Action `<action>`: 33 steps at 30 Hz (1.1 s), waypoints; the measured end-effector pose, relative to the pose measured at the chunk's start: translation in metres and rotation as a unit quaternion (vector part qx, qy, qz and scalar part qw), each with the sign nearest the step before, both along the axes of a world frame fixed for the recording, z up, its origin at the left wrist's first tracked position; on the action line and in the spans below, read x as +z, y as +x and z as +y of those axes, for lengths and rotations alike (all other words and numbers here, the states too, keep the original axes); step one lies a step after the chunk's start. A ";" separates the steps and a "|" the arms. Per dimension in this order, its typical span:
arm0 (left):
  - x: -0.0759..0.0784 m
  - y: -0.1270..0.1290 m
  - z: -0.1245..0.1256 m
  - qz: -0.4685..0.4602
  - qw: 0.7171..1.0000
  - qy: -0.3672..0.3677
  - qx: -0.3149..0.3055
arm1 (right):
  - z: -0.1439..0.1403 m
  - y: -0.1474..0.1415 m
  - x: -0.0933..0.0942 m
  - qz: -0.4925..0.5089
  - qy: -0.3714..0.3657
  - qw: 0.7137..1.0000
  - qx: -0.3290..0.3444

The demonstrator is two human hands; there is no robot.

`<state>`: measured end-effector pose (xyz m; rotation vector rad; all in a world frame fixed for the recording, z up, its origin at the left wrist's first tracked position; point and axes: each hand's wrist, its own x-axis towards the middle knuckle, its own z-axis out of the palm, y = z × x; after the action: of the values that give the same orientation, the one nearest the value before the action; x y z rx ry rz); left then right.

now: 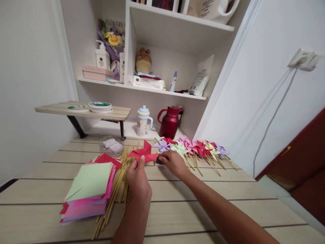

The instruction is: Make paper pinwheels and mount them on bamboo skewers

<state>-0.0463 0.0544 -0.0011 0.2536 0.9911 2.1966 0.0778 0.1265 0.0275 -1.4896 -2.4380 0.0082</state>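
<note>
Red pinwheel in hand, over the sticks.
Your left hand [137,178] pinches the red pinwheel [143,153] above the bamboo sticks [115,189], keeping its folds together; your right hand [172,162] closes on a small dark object [159,160].

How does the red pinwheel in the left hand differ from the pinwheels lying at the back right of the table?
The red pinwheel is held up by the left hand, with no stick visible on it; the finished pinwheels lie flat on the table, on wooden sticks. It is a single red one; they are a row of mixed colours: purple, pink, green, red. Both are folded paper of the same shape.
</note>
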 end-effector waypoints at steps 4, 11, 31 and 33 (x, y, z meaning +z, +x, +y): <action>0.002 -0.002 -0.001 -0.007 1.000 0.001 0.016 | 0.009 0.007 0.012 -0.021 0.030 0.999 -0.022; -0.002 -0.003 0.002 -0.028 0.999 -0.008 0.028 | 0.013 -0.003 0.007 -0.100 0.049 0.993 0.028; 0.003 -0.003 0.002 -0.050 0.998 -0.033 0.028 | 0.037 0.001 -0.002 -0.055 0.020 0.991 0.119; 0.003 -0.002 0.002 -0.053 0.998 -0.038 0.028 | 0.038 0.003 -0.002 -0.021 0.004 0.993 0.120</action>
<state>-0.0481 0.0567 0.0022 0.0750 1.0312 2.1939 0.0810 0.1648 0.0260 -1.1950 -2.6326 0.0157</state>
